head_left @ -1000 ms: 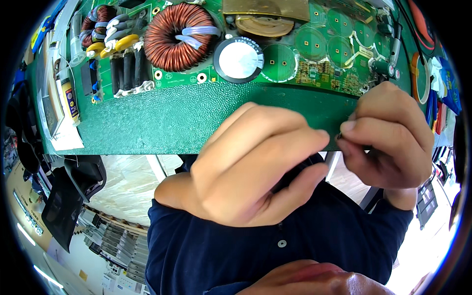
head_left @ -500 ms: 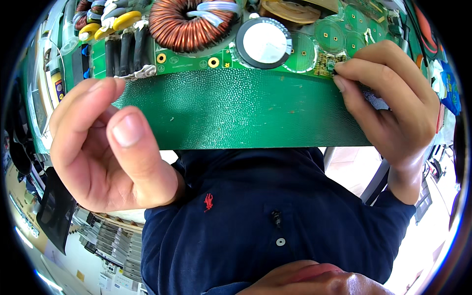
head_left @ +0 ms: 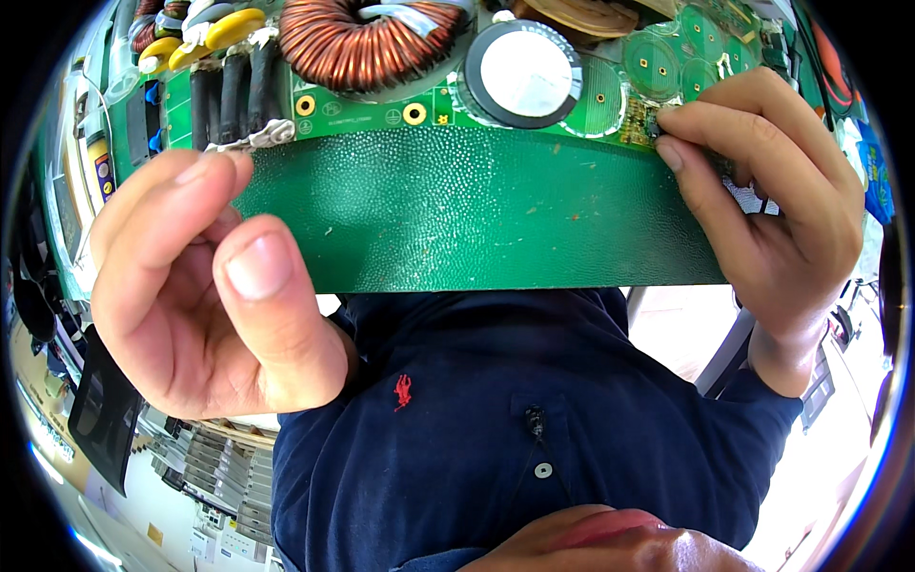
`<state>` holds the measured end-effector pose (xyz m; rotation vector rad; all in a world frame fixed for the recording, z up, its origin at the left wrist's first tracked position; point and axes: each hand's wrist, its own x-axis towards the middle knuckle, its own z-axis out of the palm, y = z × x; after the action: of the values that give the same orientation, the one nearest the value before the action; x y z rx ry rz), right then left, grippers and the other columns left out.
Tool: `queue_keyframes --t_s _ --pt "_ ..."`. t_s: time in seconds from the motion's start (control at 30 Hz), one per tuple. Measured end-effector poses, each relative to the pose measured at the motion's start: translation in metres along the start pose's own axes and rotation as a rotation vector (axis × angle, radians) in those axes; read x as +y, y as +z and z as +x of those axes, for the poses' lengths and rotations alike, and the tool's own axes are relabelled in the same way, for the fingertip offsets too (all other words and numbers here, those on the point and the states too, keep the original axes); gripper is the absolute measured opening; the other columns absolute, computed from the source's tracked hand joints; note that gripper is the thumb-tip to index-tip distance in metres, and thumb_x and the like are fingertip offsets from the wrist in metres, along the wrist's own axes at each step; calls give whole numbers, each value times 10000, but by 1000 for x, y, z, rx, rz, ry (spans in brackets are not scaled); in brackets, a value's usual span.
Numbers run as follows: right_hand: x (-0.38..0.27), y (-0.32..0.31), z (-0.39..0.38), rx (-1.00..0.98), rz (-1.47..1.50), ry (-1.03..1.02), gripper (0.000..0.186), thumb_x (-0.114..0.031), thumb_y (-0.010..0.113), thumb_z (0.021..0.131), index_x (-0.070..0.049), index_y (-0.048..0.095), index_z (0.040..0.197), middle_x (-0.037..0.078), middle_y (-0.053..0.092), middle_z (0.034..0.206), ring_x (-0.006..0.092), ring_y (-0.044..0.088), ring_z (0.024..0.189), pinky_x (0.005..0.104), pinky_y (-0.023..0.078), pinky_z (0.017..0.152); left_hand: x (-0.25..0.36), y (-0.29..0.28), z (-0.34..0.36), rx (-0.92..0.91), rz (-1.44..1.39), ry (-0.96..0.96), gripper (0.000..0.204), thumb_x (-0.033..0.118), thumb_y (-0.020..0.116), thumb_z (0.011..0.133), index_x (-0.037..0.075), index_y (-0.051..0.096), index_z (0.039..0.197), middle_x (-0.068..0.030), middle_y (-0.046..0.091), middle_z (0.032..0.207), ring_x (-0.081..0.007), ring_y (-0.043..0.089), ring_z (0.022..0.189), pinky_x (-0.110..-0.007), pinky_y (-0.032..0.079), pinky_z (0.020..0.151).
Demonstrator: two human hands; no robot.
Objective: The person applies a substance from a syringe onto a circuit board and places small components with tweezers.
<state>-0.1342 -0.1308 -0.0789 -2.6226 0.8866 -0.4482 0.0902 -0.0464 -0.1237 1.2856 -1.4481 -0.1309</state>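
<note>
A green circuit board [head_left: 367, 112] with tall parts lies across the top of the view. My right hand [head_left: 786, 186] is at its right front corner, thumb and forefinger pinched close around a tiny dark piece beside a small gold-coloured section [head_left: 637, 122] of the board. The fingertips mostly hide that piece. My left hand [head_left: 210, 300] hovers nearer to me at the left, palm partly turned up. Its fingers are curled, with a gap between thumb and forefinger and nothing visible in it. Black-sleeved parts [head_left: 232, 100] with white paste at their base stand just beyond its fingertips.
The board carries a copper-wound ring coil [head_left: 329, 59], a round capacitor [head_left: 526, 74] with a white top, and yellow discs [head_left: 234, 29]. In front lies a green textured mat [head_left: 477, 219]. Red and black leads [head_left: 827, 62] and a blue packet [head_left: 873, 172] are at the right.
My right hand has shifted slightly to the right, still pinched at the board's corner. The board's tall parts have moved a little in view. My left hand has barely moved.
</note>
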Motion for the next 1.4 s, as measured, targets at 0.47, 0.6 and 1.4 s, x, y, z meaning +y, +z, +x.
queue_keyframes --t_s 0.47,0.6,1.4 --pt "-1 -4 0 7 13 27 156 96 637 638 25 601 772 65 552 732 91 422 536 204 301 456 -2 0 2 -13 -29 47 181 14 475 844 -111 532 961 -226 569 925 -91 458 625 -164 350 544" --pt "1 3 0 18 6 12 152 95 633 640 21 598 767 64 549 731 94 425 541 206 309 461 -1 -2 -2 -16 -33 14 182 15 476 845 -109 532 966 -225 571 932 -94 480 644 -159 358 554" --pt "3 1 -1 35 -48 -19 163 103 628 635 20 589 771 70 551 741 100 434 547 207 327 469 3 3 2 -16 -48 -9 188 24 484 847 -106 536 972 -228 575 936 -112 514 678 -164 376 570"
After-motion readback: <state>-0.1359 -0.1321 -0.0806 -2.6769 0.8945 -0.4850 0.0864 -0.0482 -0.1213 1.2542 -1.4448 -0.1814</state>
